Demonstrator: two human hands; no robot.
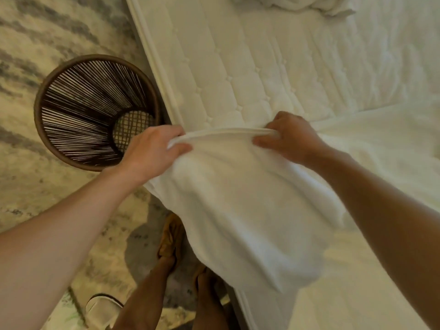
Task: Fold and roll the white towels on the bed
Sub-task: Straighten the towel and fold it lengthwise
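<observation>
A white towel (238, 198) hangs doubled over the near corner of the quilted white bed (238, 67). Its top edge is stretched taut between my two hands. My left hand (152, 151) pinches the left end of that edge, just past the mattress side. My right hand (288, 136) grips the right end, above the mattress. The towel's lower part sags down toward my legs. Another white towel (381, 148) lies spread flat on the bed to the right. A crumpled pile of white towels (297, 3) sits at the far top of the bed.
A round dark woven basket (95, 110) stands on the patterned carpet (47, 44), right beside the mattress edge and under my left hand. My bare legs and sandalled feet (171, 236) are at the bed's corner. A white shoe (102, 308) lies at the bottom left.
</observation>
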